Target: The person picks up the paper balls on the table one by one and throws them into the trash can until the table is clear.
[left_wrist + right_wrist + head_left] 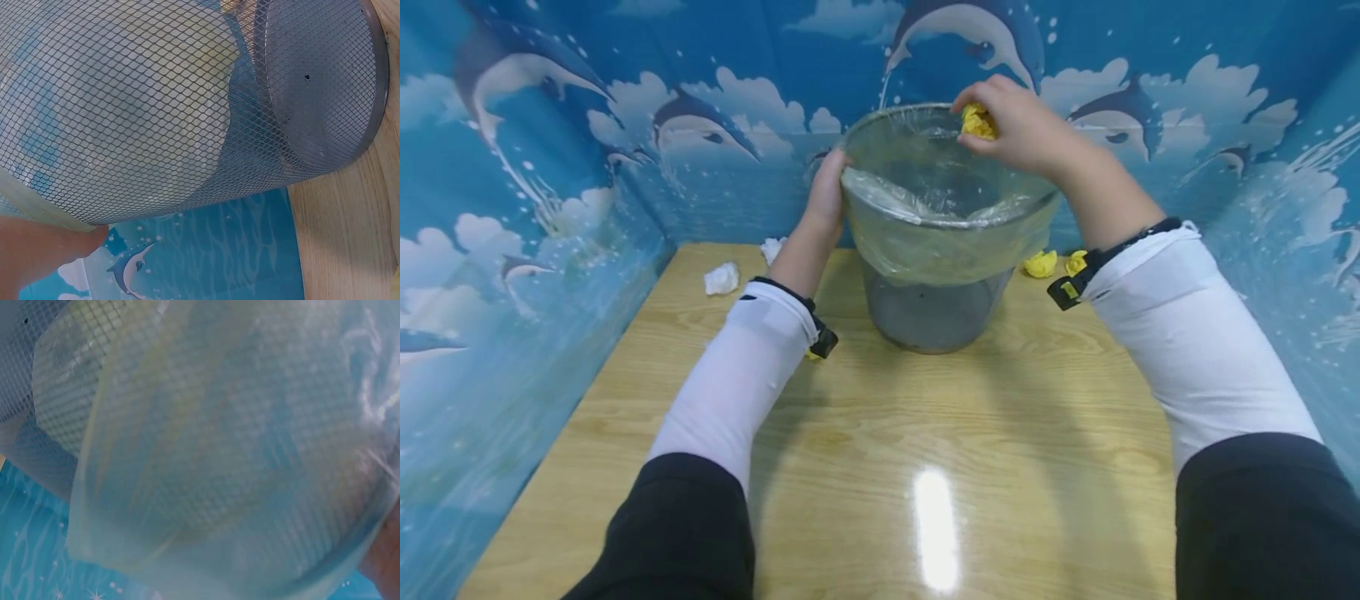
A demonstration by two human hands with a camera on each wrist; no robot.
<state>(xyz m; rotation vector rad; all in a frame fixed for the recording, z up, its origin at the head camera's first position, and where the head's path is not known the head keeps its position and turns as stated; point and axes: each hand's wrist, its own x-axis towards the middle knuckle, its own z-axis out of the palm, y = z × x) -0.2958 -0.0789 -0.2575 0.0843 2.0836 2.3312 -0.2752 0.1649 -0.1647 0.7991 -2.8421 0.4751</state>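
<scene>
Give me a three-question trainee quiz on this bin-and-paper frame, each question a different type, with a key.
1. True or false: the right hand holds a yellow paper ball over the mesh bin.
2. Where does the left hand rest? A) on the table B) on the bin's rim C) on a white paper ball
3. Fill in: the bin is lined with a clear plastic ____.

Key: 1 true; 2 B; 3 bag.
</scene>
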